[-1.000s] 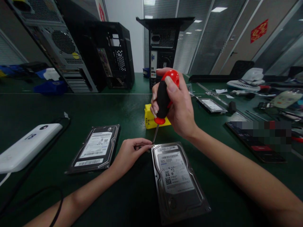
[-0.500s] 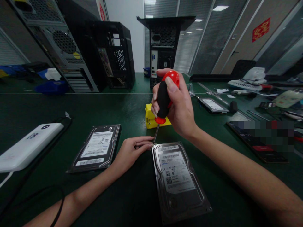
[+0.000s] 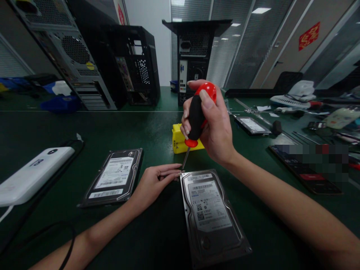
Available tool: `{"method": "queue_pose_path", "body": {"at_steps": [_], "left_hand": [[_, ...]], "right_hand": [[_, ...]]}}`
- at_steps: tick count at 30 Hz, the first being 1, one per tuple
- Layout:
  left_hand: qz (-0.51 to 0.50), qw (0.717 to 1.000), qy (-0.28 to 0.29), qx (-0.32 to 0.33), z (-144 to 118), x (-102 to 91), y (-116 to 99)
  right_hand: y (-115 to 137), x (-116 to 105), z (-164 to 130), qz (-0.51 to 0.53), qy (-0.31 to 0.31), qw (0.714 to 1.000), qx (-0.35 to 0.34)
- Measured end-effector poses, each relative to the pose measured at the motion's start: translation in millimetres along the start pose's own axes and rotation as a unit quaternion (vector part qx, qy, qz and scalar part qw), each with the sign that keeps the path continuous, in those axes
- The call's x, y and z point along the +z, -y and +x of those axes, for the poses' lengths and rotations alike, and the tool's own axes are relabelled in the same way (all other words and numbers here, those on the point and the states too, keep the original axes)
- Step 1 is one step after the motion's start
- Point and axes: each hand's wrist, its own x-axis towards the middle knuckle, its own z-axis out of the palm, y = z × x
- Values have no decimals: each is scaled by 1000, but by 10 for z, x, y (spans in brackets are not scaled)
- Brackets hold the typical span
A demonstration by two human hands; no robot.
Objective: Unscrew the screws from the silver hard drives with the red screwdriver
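Note:
A hard drive with a white label lies flat on the green mat in front of me. My right hand grips a red and black screwdriver, held nearly upright with its tip on the drive's far left corner. My left hand rests on the mat beside that corner, its fingertips pinched at the screwdriver tip. What sits between those fingertips is too small to tell. A second hard drive lies to the left of my left hand.
A yellow box sits just behind the screwdriver. A white device with cables lies at the left. Open computer cases stand along the back. A third drive, tools and parts crowd the right side.
The screwdriver handle has tilted slightly to the right in my right hand. My left hand and the drive stay where they were.

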Motion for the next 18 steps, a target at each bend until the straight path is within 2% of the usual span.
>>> {"method": "queue_pose_path", "body": {"at_steps": [7,18], "left_hand": [[21,1000,-4,13,5,-1,2],[2,1000,5,7,3,-5,4]], "right_hand": [[-18,-5,-9,-23,-7,1000,19],[-30,-3,-14,6,-13,1000,27]]}}
